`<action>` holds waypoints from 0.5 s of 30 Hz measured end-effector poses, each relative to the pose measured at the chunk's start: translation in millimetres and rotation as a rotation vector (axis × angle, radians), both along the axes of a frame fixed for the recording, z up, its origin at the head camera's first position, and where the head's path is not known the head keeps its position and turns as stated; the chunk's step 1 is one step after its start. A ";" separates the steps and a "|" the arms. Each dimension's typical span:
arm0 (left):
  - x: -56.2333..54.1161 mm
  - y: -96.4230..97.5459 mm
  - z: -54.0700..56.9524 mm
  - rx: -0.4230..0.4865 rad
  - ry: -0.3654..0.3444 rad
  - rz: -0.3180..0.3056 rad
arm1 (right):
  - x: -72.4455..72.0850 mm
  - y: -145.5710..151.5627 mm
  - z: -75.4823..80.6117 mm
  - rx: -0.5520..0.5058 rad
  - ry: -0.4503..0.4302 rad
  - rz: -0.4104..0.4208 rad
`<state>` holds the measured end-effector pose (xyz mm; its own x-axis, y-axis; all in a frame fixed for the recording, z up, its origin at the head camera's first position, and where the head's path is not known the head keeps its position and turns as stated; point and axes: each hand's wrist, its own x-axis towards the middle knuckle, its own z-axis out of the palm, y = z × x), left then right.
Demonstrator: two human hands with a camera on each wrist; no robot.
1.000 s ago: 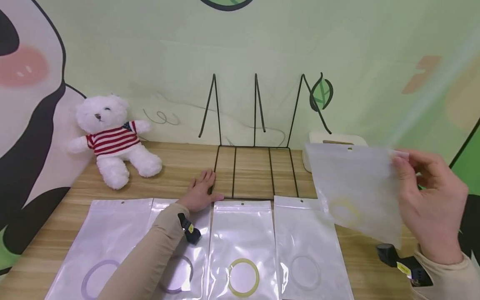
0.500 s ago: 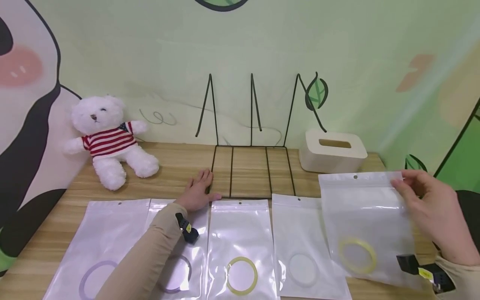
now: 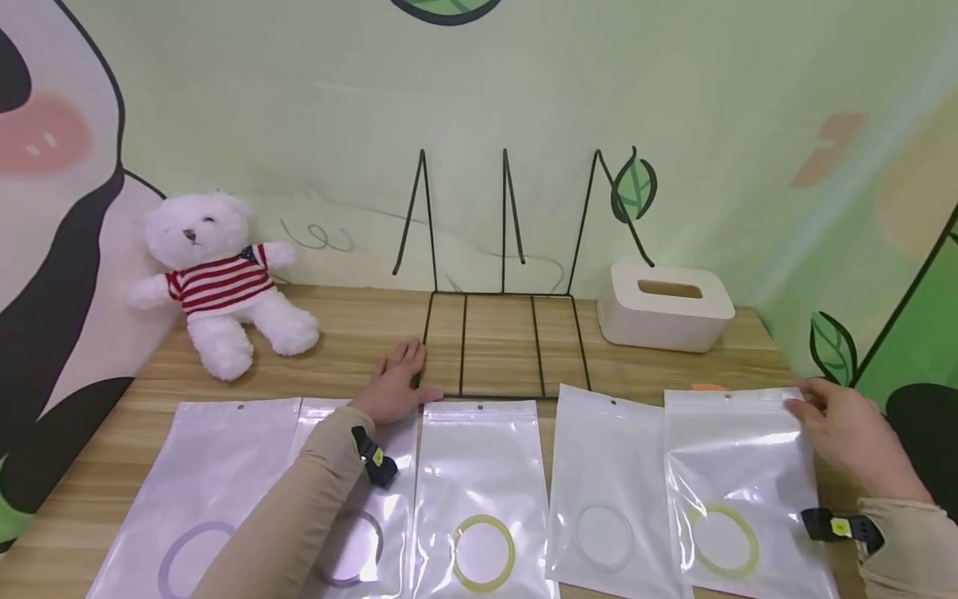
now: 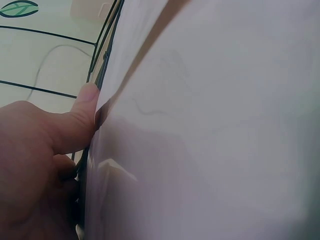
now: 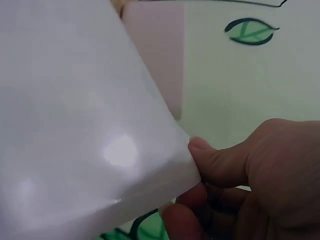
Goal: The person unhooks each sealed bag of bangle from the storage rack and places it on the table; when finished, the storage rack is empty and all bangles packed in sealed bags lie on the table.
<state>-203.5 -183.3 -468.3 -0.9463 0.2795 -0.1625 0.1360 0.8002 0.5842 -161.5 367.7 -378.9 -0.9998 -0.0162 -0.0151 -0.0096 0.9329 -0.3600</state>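
My right hand [image 3: 853, 437] pinches the top right corner of a white zip-lock bag [image 3: 737, 453] with a yellow ring showing in it. That bag lies at the right end of a row, overlapping the edge of a bag with a pale ring [image 3: 609, 449]. In the right wrist view, thumb and fingers hold the corner of the zip-lock bag [image 5: 100, 100]. My left hand [image 3: 392, 387] rests with spread fingers at the front left corner of a black wire rack [image 3: 502, 294]. The left wrist view shows its thumb [image 4: 80, 117] along the rack's edge.
Further left lie a bag with a yellow ring [image 3: 479, 457] and bags with purple rings, partly under the left sleeve [image 3: 292, 507]. A white teddy bear [image 3: 224, 279] sits behind them. A tissue box [image 3: 666, 320] stands right of the rack, before the printed wall.
The right hand has brought the yellow-ring bag down from the air onto the row's right end. The pale-ring bag beside it has shifted and turned slightly. My left hand has stayed in place.
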 end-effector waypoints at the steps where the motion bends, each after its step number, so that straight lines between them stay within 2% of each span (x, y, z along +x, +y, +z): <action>1: -0.4 0.0 -0.3 -0.002 0.000 0.000 | -1.0 3.7 -3.5 0.002 -0.019 0.000; 8: -1.8 0.3 -1.7 0.002 -0.006 0.005 | -9.5 24.0 -24.9 -0.012 -0.153 0.030; 13: -2.7 1.7 -2.9 0.000 -0.007 0.004 | -12.4 27.4 -31.4 0.027 -0.244 -0.007; 15: -3.0 1.8 -3.8 -0.002 -0.003 0.001 | -12.6 28.5 -32.4 0.066 -0.252 -0.024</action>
